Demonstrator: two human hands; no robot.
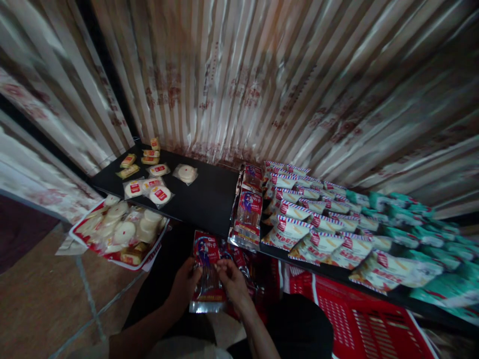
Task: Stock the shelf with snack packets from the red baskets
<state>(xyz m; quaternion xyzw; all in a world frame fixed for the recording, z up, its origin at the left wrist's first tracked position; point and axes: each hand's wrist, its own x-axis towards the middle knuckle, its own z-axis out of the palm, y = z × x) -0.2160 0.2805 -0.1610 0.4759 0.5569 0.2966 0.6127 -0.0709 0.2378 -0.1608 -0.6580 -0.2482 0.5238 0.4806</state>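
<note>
Low in front of me, a red snack packet (206,247) with a clear window and a silvery bottom edge is between my hands. My left hand (186,283) pinches its left side. On the other side, my right hand (232,283) has its fingers closed on the packet's right edge. More red packets (239,257) lie just behind my right hand, partly covered by it. Matching red packets (249,212) are stacked on the black shelf (209,207) beyond my hands.
White snack bags (290,232) stand in rows right of the red stack, with green bags (437,257) farther right. Round pastries in clear wrappers (159,194) lie on the shelf's left. Below are a tray (73,232) of pastries and a red basket (368,319). Curtains hang behind.
</note>
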